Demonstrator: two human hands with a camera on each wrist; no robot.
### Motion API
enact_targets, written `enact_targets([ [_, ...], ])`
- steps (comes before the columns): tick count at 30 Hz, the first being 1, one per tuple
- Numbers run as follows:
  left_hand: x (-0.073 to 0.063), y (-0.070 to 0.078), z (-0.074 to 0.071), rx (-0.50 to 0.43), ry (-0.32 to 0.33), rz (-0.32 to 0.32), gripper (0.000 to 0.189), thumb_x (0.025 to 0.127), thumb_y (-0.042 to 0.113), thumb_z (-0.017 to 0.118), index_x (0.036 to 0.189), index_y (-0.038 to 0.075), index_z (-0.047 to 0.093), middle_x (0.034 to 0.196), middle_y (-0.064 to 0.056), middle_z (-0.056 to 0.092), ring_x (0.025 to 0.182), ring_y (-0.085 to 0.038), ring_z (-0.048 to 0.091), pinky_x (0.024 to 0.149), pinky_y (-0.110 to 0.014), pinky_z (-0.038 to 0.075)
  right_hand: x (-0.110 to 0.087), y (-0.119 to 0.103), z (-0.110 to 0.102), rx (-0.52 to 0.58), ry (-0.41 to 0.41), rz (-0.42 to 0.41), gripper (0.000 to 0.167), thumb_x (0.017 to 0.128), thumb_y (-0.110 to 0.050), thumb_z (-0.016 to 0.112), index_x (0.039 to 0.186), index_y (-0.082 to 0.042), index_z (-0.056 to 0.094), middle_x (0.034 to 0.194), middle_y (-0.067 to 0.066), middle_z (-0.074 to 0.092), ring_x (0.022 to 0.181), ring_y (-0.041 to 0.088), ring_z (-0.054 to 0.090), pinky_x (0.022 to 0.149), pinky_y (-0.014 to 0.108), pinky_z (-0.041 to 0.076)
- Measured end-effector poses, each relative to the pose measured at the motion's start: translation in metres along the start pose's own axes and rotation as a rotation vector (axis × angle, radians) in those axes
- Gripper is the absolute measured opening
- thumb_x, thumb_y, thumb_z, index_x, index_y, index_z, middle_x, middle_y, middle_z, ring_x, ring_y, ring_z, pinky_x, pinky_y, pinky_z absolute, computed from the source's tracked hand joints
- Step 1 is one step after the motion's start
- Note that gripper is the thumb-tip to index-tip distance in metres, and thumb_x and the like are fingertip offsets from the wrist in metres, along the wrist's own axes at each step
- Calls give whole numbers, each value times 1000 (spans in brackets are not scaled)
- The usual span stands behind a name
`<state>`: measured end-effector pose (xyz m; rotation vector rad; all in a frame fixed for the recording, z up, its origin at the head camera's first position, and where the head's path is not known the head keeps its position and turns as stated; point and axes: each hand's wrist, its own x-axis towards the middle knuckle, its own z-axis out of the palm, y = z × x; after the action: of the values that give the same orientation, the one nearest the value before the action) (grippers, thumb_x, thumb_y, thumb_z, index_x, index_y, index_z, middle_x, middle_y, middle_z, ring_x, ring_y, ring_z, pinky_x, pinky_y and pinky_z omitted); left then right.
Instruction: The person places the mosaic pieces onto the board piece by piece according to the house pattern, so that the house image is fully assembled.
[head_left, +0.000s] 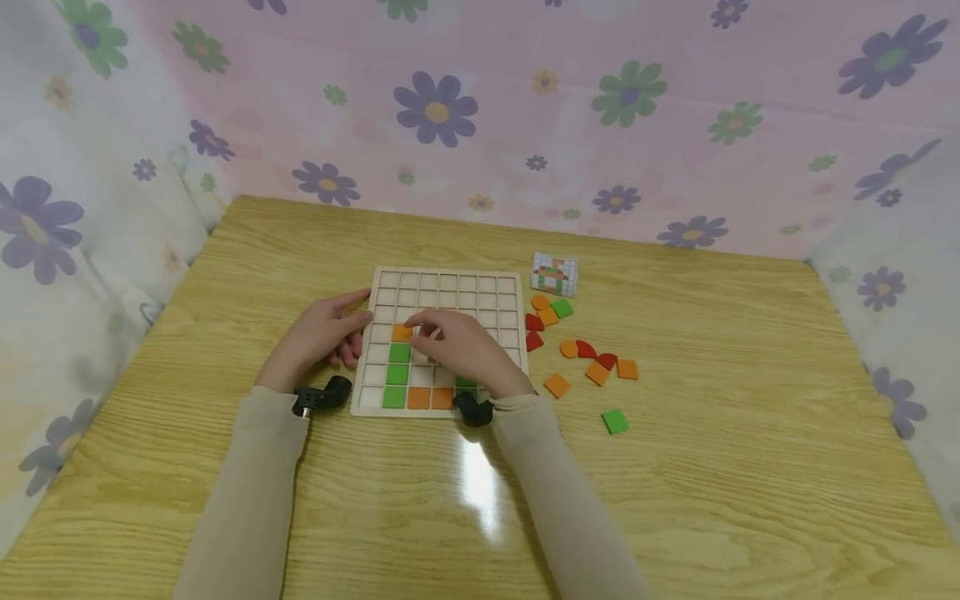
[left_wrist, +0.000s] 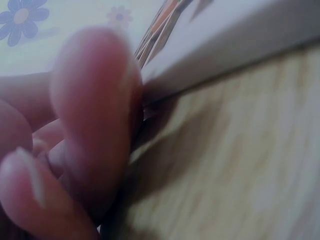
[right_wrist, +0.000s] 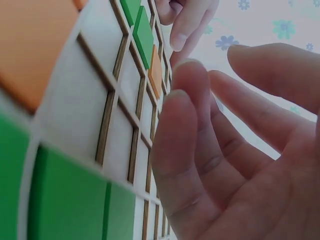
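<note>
Room: flowered cloth [head_left: 510, 108] behind and beside a wood-grain table [head_left: 712, 500]; glare whitens a patch in front of the board.
Board, head view: the gridded board [head_left: 467, 302] lies flat; an orange tile [head_left: 402, 332] tops a column of green tiles [head_left: 397, 374], with orange squares [head_left: 418, 397] along the bottom row. Green pieces [head_left: 466, 382] show partly under the right wrist; the cells beneath that hand are hidden.
Left hand, head view: the left hand [head_left: 322, 333] touches the board's left edge, fingers relaxed; the lower fingers are partly hidden.
Right hand, head view: the right hand [head_left: 465, 346] is above the board, loosely bent fingertips beside the orange tile.
Loose pieces: red, orange and green pieces [head_left: 557, 385] lie right of the board, below a picture card [head_left: 554, 275] too small to read fully.
Left wrist view: blurred fingers beside the board's side wall; its top is nearly all cut off.
Right wrist view: thumb and fingers apart, gripping nothing visible; the nearest tiles are cropped by the frame.
</note>
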<state>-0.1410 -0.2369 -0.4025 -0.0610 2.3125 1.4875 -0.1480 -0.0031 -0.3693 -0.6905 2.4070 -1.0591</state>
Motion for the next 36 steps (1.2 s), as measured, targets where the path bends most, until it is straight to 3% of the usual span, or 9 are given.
enact_targets([
  [10, -1, 3, 3, -32, -12, -2, 56, 91, 38, 49, 141, 28, 27, 67, -17, 58, 50, -28, 58, 42, -32, 44, -29, 13, -16, -61, 38, 30, 29, 89, -30, 53, 117, -22, 59, 93, -9, 57, 80, 8, 54, 68, 27, 44],
  [12, -6, 10, 4, -48, -14, -10, 55, 92, 34, 49, 142, 26, 27, 66, -17, 57, 50, -27, 57, 42, -32, 43, -35, 16, -20, -67, 59, 52, 29, 89, -30, 53, 116, -22, 59, 93, -9, 57, 80, 8, 54, 68, 27, 44],
  [17, -4, 6, 2, -57, -7, -19, 55, 92, 34, 49, 142, 27, 26, 66, -18, 57, 50, -28, 57, 42, -32, 43, -54, 29, -31, -66, 125, 129, 28, 89, -31, 54, 115, -22, 60, 95, -9, 57, 81, 9, 53, 68, 27, 44],
  [19, 1, -1, 0, -48, -10, -10, 56, 91, 38, 49, 141, 29, 26, 67, -18, 57, 50, -28, 57, 42, -32, 43, -62, 35, -35, -42, 141, 161, 28, 89, -32, 54, 115, -22, 59, 96, -8, 57, 82, 10, 53, 68, 28, 45],
  [28, -1, 0, -3, -27, -8, 1, 58, 90, 40, 50, 141, 29, 26, 68, -18, 58, 52, -28, 58, 43, -32, 43, -85, 57, -44, 185, 240, 276, 29, 89, -31, 55, 115, -19, 58, 96, 1, 57, 78, 19, 59, 69, 33, 47],
  [36, -13, 21, 1, -29, -8, -19, 54, 94, 28, 47, 142, 21, 26, 66, -18, 57, 50, -27, 57, 44, -31, 43, -90, 75, -46, 356, 285, 270, 28, 89, -29, 56, 113, -17, 60, 99, 4, 58, 83, 21, 55, 75, 33, 48],
])
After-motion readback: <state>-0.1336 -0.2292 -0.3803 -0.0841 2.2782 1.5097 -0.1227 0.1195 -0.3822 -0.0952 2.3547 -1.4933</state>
